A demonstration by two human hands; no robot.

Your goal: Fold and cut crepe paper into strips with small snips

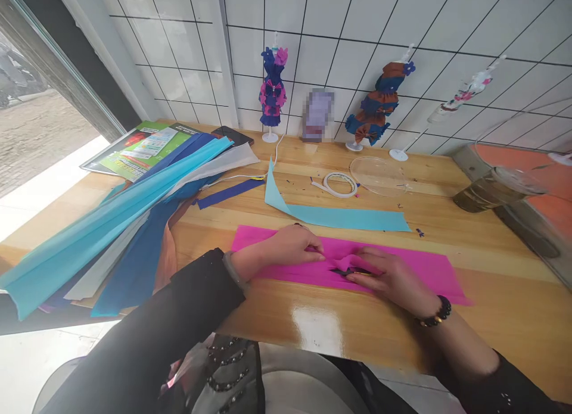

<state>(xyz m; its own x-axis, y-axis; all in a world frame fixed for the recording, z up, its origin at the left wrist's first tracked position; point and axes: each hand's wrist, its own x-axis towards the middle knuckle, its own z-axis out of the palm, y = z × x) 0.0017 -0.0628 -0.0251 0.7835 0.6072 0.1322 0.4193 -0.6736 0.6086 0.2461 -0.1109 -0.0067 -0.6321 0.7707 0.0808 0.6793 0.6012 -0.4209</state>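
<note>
A long strip of bright pink crepe paper [424,271] lies across the table in front of me. My left hand [286,247] rests on it, its fingers closed at the paper near the middle. Just right of there, my right hand [397,277] grips a small pair of dark scissors [342,271] with a touch of yellow, blades pointing left. A fold of the pink paper rises over the scissors and partly covers them; the fingers hide the handles.
Light blue paper [348,217] lies behind the pink one, with a tape roll [340,184] and a clear plastic dish [379,176] beyond. Crepe sheets [134,217] pile at left. Paper-dressed stands [273,92] line the tiled wall. A lidded cup [491,189] is at right.
</note>
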